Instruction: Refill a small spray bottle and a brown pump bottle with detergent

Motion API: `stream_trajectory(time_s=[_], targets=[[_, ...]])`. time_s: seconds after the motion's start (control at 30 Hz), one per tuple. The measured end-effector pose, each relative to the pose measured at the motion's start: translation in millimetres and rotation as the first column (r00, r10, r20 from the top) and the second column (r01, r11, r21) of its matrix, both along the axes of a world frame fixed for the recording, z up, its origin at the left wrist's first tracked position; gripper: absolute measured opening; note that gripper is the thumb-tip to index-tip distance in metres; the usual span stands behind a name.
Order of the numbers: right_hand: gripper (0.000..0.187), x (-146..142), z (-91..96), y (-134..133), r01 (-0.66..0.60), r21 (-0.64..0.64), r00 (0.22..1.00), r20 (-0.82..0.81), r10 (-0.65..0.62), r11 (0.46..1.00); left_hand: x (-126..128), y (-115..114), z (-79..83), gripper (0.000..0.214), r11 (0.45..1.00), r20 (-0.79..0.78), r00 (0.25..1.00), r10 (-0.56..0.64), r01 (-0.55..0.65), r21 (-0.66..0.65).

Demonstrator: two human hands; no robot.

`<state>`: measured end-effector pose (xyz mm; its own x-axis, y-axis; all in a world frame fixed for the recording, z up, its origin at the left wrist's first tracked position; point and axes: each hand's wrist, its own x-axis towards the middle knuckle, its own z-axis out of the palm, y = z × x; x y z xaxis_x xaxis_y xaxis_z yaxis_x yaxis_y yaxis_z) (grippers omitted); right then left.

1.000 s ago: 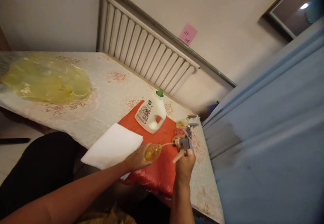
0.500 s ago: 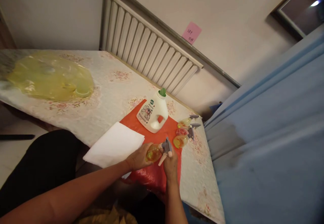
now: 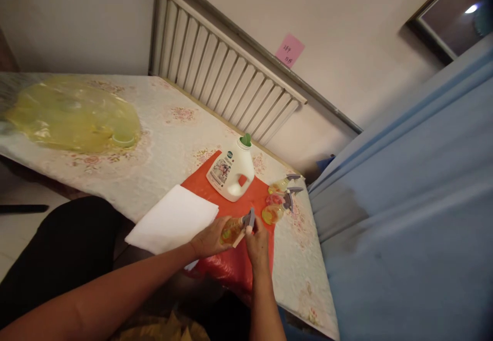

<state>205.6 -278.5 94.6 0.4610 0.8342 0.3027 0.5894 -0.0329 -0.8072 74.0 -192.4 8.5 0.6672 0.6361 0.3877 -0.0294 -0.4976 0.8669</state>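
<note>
Well, left hand (image 3: 211, 240) (right (image 3: 259, 241) too) holds bottle (image 3: 230, 230)

The tabletop (image 3: 162, 151) (pale and flower-patterned) carries a yellow plastic bag (image 3: 77, 115) and a red sheet (image 3: 254, 194).

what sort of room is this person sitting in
Probably a room in a home, though that isn't certain: a flowered cloth is spread in front of the person, with a ribbed radiator beyond it and a long blue curtain alongside.
</note>
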Motion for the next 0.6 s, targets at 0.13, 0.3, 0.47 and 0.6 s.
stream_trajectory(time_s=[0.13,0.3,0.47,0.6], targets=[[0.024,-4.0,-6.5,6.0,0.138,0.004,0.990,-0.024,-0.138,0.990,-0.5,1.3,-3.3,0.060,1.000,-0.013,1.000,-0.025,0.025,-0.008],[0.024,-9.4,-13.6,11.3,0.252,0.045,0.968,-0.025,-0.251,0.967,3.1,6.0,-17.5,0.067,0.999,-0.012,0.999,-0.046,0.046,0.008],[0.024,-10.1,-14.7,10.8,0.223,0.046,0.971,-0.102,-0.217,0.974,4.1,6.4,-22.8,0.073,0.999,-0.019,0.999,-0.047,0.047,0.027],[0.038,-6.7,-15.6,8.0,0.141,0.034,0.971,-0.201,-0.132,0.989,2.0,4.9,-17.3,0.070,1.000,-0.035,0.999,-0.028,0.028,0.013]])
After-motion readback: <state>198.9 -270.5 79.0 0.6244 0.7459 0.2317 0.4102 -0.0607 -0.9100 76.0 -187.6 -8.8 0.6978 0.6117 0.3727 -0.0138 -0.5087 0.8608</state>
